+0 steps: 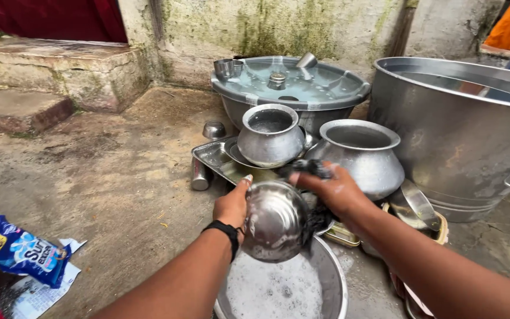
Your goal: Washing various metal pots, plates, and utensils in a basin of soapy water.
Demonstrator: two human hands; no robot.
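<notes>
The large steel tub [461,136] stands at the right edge of the concrete floor [107,177]. The grey basin [293,88] of water sits at the far wall. The soapy basin [326,283] lies nearest you. Two round pots [270,139] stand between them. Your left hand [231,207] grips the small steel pot [273,221] above the soapy basin. Your right hand [332,189] pinches a dark scrubber [314,168] against its rim.

A shiny round steel pot [274,220] is tilted above the soapy basin [332,277], a dark scrubber [313,168] against it.
</notes>
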